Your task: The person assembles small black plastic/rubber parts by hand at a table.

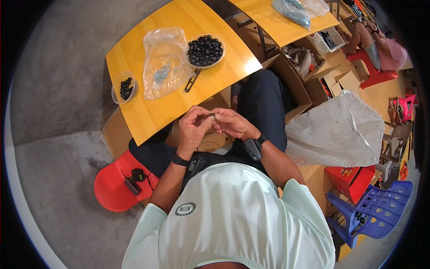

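Above my lap, just off the table's near edge, my left hand [192,128] and my right hand [236,124] meet at the fingertips. Both pinch a small dark piece [212,115], mostly covered by the fingers, so its kind is unclear. On the yellow table [134,40] beyond them stands a round tub [223,54] heaped with black beads [204,50]. A clear plastic bag [163,47] lies to its left, with small silvery-blue pieces [162,73] on it. A smaller cup [117,92] with a few black beads is at the left edge. A black slotted tool [192,80] lies near the tub.
Open cardboard boxes [298,85] and a white sack [338,130] are on my right, with a red box [350,179] and a blue plastic chair [385,208] behind. A red stool [112,186] stands at my left. Another person [387,51] sits at the far right.
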A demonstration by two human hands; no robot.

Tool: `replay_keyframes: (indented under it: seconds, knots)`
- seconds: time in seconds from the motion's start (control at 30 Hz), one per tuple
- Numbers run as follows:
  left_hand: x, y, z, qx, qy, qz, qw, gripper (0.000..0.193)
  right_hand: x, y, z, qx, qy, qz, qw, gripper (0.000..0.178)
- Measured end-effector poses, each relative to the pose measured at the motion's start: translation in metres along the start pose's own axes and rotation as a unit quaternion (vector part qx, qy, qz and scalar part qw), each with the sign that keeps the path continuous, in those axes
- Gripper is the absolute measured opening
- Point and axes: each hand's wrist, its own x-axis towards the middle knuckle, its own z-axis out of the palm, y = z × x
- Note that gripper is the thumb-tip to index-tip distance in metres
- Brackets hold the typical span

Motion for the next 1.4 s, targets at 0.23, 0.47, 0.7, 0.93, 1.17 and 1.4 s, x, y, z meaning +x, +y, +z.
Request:
replay_keyframes:
  seconds: [0.23, 0.47, 0.7, 0.93, 1.17, 1.4]
  knots:
    - [0.005, 0.015, 0.002, 0.182, -0.003, 0.106, 0.978, 0.011, 0.0, 0.0, 0.001, -0.002, 0.022, 0.007, 1.0, 0.024]
    - [0.009, 0.016, -0.001, 0.283, -0.015, 0.179, 0.942, 0.02, 0.0, 0.001, -0.001, -0.027, 0.054, 0.011, 0.998, 0.027]
    - [0.011, 0.019, -0.001, 0.322, -0.049, 0.187, 0.927, 0.02, -0.003, -0.002, 0.002, -0.042, 0.063, 0.012, 0.997, 0.029]
    - [0.014, 0.016, -0.003, 0.362, -0.063, 0.241, 0.898, 0.017, -0.002, -0.002, 0.007, -0.122, 0.104, 0.019, 0.987, 0.03]
    - [0.011, 0.026, -0.002, 0.304, -0.071, 0.115, 0.943, 0.022, -0.002, 0.001, 0.0, -0.073, 0.086, 0.018, 0.993, 0.03]
    - [0.003, 0.031, 0.005, 0.368, -0.011, 0.118, 0.922, 0.023, 0.0, 0.003, -0.001, -0.004, 0.053, 0.01, 0.999, 0.035]
